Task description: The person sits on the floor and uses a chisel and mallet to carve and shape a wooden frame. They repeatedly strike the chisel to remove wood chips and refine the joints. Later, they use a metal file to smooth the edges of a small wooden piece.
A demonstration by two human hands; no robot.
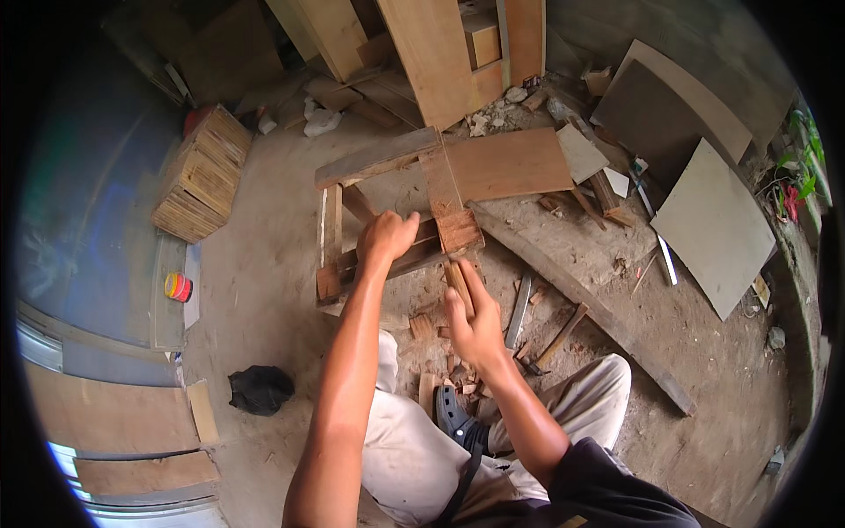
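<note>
Your left hand [387, 236] curls over the frame [414, 262], its grip hidden; your right hand [478, 330], half closed, holds a block [457, 286] by the frame's near right corner. The cabinet [431, 70] is dim inside.

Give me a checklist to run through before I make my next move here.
1. Wood piece held: ok, it is in the right hand.
2. Left hand gripping firmly: cannot tell; it is curled at the wooden frame, its palm side hidden.
3. Hammer off the frame: ok, it lies on the ground to the right.
4. Ground by the clog free of wood scraps: not ok, several lie around there.
5. Gloves on: not ok, both hands are bare.
6. Frame joints tight: cannot tell from this view.
</note>
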